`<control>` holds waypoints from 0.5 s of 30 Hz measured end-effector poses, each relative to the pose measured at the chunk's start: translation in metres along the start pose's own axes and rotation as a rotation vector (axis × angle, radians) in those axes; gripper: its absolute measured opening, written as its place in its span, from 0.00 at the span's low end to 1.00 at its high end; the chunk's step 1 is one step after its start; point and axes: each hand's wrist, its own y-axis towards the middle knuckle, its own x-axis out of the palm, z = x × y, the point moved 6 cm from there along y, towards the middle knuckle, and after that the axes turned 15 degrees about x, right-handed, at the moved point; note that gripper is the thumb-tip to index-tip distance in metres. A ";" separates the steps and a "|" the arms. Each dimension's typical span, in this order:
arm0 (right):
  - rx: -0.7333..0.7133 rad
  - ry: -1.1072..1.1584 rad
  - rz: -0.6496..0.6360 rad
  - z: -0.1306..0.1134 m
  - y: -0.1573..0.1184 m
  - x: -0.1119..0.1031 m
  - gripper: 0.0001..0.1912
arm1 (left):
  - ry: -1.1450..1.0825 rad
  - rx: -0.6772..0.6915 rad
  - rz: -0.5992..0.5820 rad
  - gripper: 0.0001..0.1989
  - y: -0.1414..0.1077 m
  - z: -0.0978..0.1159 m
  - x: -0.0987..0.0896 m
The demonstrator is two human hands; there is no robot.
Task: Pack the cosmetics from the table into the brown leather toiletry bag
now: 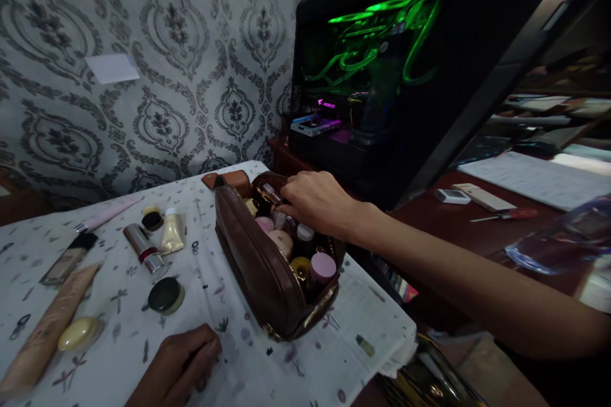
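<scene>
A brown leather makeup bag (pixel 252 261) lies unzipped on the patterned white cloth, filled with jars and tubes. Over its far right side reaches my right hand (pixel 317 203), fingers curled down among the contents; whatever they grip is hidden. Near those fingers are a slim tube-like item (pixel 270 194) and a round peach-coloured item (pixel 280 243). A pink-lidded jar (pixel 323 267) sits at the bag's near end. My left hand (pixel 184 359) rests curled on the cloth to the left of the bag, close to a dark-lidded jar (pixel 165 296), with nothing visible in it.
Left on the cloth (pixel 210 305) lie a beige tube (pixel 52 324), a glass bottle (pixel 69 259), a silver-and-red container (pixel 143 248), a small cream tube (pixel 172 231) and a yellow oval item (pixel 79 333). A computer case (pixel 363 95) stands behind; a screwdriver (pixel 506 215) lies right.
</scene>
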 end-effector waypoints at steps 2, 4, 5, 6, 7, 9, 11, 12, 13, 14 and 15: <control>-0.026 -0.034 0.010 -0.003 0.000 0.004 0.13 | -0.017 0.003 0.019 0.26 0.001 0.003 0.000; -0.047 -0.059 0.010 -0.006 0.000 0.007 0.13 | -0.021 0.011 0.050 0.26 0.001 0.005 -0.001; -0.056 -0.068 0.009 -0.007 0.000 0.007 0.13 | -0.019 0.018 0.053 0.26 0.000 0.004 0.000; -0.063 -0.074 0.005 -0.008 -0.001 0.007 0.13 | -0.010 0.020 0.058 0.26 0.000 0.003 0.000; -0.067 -0.077 -0.001 -0.009 -0.002 0.006 0.13 | 0.005 0.016 0.059 0.26 -0.001 0.001 0.000; -0.069 -0.079 -0.021 -0.008 -0.004 0.004 0.12 | 0.037 -0.013 0.057 0.25 -0.002 -0.004 0.000; -0.065 -0.075 -0.038 -0.006 -0.005 0.001 0.12 | 0.041 -0.040 0.055 0.25 -0.003 -0.006 0.000; -0.069 -0.069 -0.038 -0.006 -0.006 0.000 0.12 | 0.032 -0.044 0.053 0.24 -0.004 -0.006 0.000; -0.075 -0.064 -0.036 -0.005 -0.006 0.000 0.11 | 0.021 -0.036 0.040 0.25 -0.003 -0.005 0.001; -0.079 -0.060 -0.035 -0.005 -0.007 0.000 0.11 | 0.017 -0.025 0.031 0.25 -0.003 -0.004 0.001; -0.084 -0.058 -0.034 -0.004 -0.007 0.001 0.10 | 0.023 -0.015 0.028 0.25 -0.002 -0.003 0.002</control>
